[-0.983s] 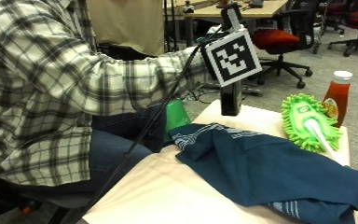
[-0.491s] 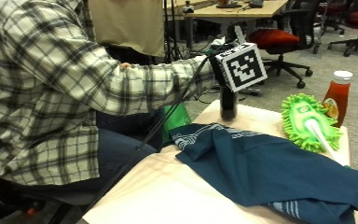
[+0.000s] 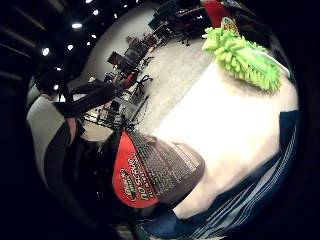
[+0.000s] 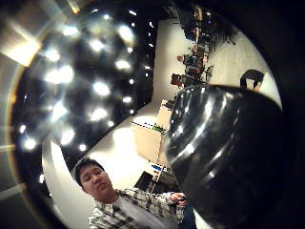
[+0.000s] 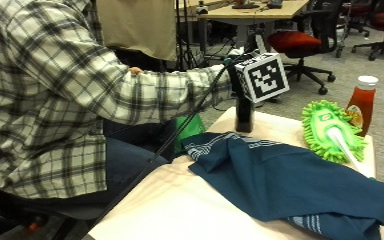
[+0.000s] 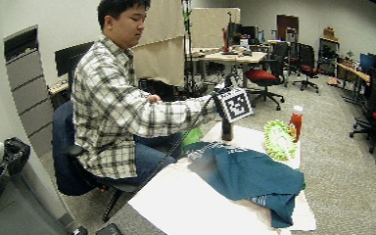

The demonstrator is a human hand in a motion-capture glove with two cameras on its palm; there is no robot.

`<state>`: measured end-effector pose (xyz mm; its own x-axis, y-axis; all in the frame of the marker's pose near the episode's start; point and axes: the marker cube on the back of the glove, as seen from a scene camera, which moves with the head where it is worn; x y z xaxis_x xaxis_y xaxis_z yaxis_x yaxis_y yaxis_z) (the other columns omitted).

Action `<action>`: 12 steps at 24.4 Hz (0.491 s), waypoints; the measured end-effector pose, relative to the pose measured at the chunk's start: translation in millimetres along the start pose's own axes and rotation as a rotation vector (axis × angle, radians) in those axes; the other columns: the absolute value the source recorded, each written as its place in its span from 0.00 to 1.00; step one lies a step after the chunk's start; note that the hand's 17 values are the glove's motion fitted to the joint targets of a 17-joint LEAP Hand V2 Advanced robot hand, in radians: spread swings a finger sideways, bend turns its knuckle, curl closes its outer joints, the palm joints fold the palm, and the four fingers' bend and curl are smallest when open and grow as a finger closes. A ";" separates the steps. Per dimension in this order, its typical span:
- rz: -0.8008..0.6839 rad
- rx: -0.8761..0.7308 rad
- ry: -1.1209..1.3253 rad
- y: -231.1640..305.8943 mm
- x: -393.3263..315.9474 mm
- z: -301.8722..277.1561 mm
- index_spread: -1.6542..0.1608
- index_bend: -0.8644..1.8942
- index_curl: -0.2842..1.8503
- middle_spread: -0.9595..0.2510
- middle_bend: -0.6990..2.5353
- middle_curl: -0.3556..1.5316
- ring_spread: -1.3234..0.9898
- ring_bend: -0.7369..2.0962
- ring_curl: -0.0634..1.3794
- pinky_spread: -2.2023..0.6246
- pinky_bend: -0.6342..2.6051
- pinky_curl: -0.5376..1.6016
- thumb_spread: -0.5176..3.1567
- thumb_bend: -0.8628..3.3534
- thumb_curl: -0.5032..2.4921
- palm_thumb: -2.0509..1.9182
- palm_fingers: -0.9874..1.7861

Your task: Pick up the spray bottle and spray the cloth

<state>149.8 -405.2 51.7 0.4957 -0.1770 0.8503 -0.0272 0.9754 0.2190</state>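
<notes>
A dark spray bottle point(image 5: 244, 116) with a red label point(image 3: 131, 172) stands upright on the table's far left corner, just beyond the cloth. My gloved right hand point(image 5: 236, 76) is at the bottle's top and grips it, mostly hidden behind the glove's gear. The bottle's dark body point(image 4: 228, 157) fills much of the thumb side palm view. The dark blue cloth point(image 5: 292, 180) with pale striped edges lies crumpled across the middle of the table, its near edge touching the bottle's base. The wide outside view shows the bottle point(image 6: 227, 131) and the cloth point(image 6: 253, 174) in the same places.
A lime green fluffy duster point(image 5: 330, 131) lies on the table point(image 5: 179, 210) right of the bottle. A ketchup bottle point(image 5: 361, 102) stands behind it. A green object point(image 5: 191, 127) sits beside the table's left edge. Office chairs and desks stand behind.
My hand has moved slightly right and down onto the bottle's top. The bottle, cloth and duster have stayed put.
</notes>
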 end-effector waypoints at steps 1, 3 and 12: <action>0.007 -0.012 -0.003 0.1 1.3 -0.4 0.77 0.47 0.40 0.69 0.40 0.46 0.48 0.47 0.37 0.73 0.30 0.44 0.12 0.20 0.42 0.78 0.84; 0.018 -0.040 -0.013 1.3 2.5 -1.3 0.77 0.47 0.40 0.69 0.41 0.46 0.48 0.46 0.36 0.73 0.30 0.44 0.12 0.20 0.42 0.78 0.83; 0.058 -0.178 -0.065 15.8 10.5 -13.7 0.77 0.42 0.39 0.71 0.38 0.44 0.50 0.44 0.35 0.78 0.28 0.43 0.18 0.19 0.42 0.78 0.70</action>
<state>166.5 -389.9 57.5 0.4406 -0.1228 0.8893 0.1032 0.9910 0.0857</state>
